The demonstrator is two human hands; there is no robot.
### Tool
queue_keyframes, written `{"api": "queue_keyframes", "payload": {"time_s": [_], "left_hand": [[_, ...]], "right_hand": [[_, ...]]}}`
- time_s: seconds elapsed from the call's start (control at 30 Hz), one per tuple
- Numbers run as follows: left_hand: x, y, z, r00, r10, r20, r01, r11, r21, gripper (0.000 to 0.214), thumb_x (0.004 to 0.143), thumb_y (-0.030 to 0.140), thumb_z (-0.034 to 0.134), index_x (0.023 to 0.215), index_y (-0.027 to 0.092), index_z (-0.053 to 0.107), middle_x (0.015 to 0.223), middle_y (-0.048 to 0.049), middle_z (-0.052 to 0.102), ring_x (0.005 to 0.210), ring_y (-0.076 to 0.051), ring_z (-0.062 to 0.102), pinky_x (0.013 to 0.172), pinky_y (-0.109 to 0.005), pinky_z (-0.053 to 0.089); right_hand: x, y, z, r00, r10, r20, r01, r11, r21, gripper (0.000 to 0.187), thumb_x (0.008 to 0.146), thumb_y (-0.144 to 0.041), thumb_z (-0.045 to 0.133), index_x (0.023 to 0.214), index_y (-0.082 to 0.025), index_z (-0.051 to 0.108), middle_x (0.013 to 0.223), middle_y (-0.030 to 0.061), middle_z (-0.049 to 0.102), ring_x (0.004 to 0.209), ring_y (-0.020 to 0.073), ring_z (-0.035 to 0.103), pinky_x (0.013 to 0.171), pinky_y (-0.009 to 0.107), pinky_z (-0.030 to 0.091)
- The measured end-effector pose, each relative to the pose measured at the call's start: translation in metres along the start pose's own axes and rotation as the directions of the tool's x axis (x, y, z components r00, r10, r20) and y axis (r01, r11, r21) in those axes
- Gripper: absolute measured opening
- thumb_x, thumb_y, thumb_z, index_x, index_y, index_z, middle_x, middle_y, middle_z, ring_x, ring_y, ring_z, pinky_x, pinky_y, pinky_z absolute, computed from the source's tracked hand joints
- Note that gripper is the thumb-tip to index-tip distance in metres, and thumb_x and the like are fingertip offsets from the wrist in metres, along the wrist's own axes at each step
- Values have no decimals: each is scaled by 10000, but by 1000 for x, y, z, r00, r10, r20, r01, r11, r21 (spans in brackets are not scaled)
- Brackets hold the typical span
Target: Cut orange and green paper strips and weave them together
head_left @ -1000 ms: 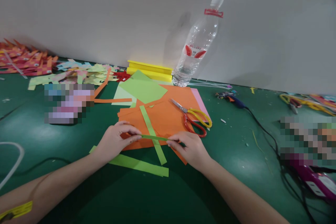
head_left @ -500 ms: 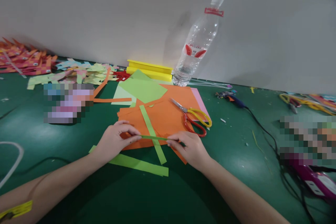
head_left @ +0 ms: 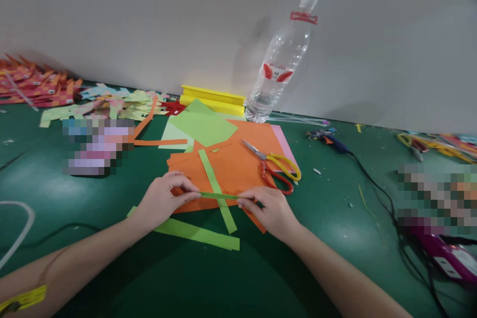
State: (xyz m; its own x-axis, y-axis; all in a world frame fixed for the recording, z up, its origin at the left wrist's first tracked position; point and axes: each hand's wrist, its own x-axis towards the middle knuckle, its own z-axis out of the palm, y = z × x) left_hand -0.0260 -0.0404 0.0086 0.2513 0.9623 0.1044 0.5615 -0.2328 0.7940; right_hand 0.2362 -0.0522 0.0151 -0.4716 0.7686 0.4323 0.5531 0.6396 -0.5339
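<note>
A narrow green paper strip [head_left: 212, 195] is stretched level between my two hands. My left hand [head_left: 169, 196] pinches one end between thumb and fingers, and my right hand [head_left: 266, 208] pinches the other. Below and behind it, a light green strip [head_left: 212, 176] lies slanted across orange paper sheets [head_left: 238, 174]. Scissors [head_left: 274, 164] with one yellow and one red handle rest on the orange paper, just beyond my right hand. Nearer to me, wider green strips [head_left: 201, 234] lie on the green table, partly under my left wrist.
A clear plastic bottle [head_left: 278, 64] leans by the grey wall beside a yellow folded piece [head_left: 212, 100]. Paper scraps [head_left: 112, 104] and orange-red woven paper pieces [head_left: 40, 82] pile up at the back left. On the right lie a blue-handled corded tool [head_left: 337, 145] and a purple power strip [head_left: 443, 253].
</note>
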Motion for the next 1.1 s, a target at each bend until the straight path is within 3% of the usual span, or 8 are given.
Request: {"api": "queue_keyframes", "payload": {"time_s": [0.53, 0.7, 0.77, 0.83, 0.93, 1.03, 1.1], "left_hand": [[-1, 3, 0, 1000, 0, -5, 0, 1000, -22, 195, 789, 379, 600, 691, 215, 642, 747, -10, 684, 719, -180, 641, 679, -299, 507], [1, 3, -4, 996, -86, -10, 85, 994, -72, 196, 840, 394, 551, 824, 203, 591, 686, 6, 655, 609, -147, 624, 587, -255, 483], [1, 3, -6, 993, -107, -59, 102, 992, -79, 200, 844, 396, 543, 869, 198, 554, 679, 9, 637, 606, -149, 621, 577, -257, 471], [1, 2, -7, 989, -104, -110, 94, 991, -91, 194, 857, 381, 520, 916, 195, 516, 695, 8, 622, 628, -153, 623, 600, -272, 471], [1, 0, -5, 984, -101, -145, 85, 990, -110, 174, 889, 351, 468, 970, 196, 477, 707, 11, 600, 668, -157, 618, 665, -302, 483], [2, -5, -2, 983, -109, -149, 89, 987, -136, 175, 916, 338, 421, 1003, 195, 470, 806, -15, 599, 760, -166, 622, 749, -331, 495], [2, -7, 0, 980, -63, -190, 41, 992, -122, 199, 924, 329, 408, 1062, 193, 457, 1005, -63, 577, 938, -187, 600, 857, -361, 480]], "right_hand": [[-1, 2, -2, 993, 122, 5, -122, 988, 95, 215, 904, -316, 518, 762, -206, 637, 650, -1, 696, 566, 116, 650, 547, 215, 512], [-4, 4, 0, 984, 177, -28, -174, 982, 78, 120, 890, -288, 523, 936, -191, 576, 680, 10, 703, 615, 132, 672, 585, 229, 521], [-4, 3, -1, 990, 139, -22, -138, 990, 26, 121, 877, -293, 541, 923, -184, 569, 723, 30, 701, 654, 143, 671, 605, 247, 525], [-2, 0, -2, 999, 16, 49, -14, 999, -51, 134, 868, -307, 561, 902, -180, 589, 811, 58, 705, 756, 167, 669, 693, 294, 535], [0, -5, -2, 953, -180, 245, 213, 970, -115, 263, 863, -346, 580, 1072, -188, 597, 1104, 90, 682, 1073, 218, 600, 981, 432, 433], [1, -7, 1, 911, -191, 367, 261, 953, -153, 412, 872, -391, 561, 1239, -204, 532, 1336, 87, 553, 1278, 233, 451, 1116, 512, 243], [0, -7, 3, 901, -154, 405, 235, 960, -156, 446, 887, -395, 538, 1288, -203, 496, 1366, 79, 526, 1305, 224, 420, 1136, 520, 189]]}}
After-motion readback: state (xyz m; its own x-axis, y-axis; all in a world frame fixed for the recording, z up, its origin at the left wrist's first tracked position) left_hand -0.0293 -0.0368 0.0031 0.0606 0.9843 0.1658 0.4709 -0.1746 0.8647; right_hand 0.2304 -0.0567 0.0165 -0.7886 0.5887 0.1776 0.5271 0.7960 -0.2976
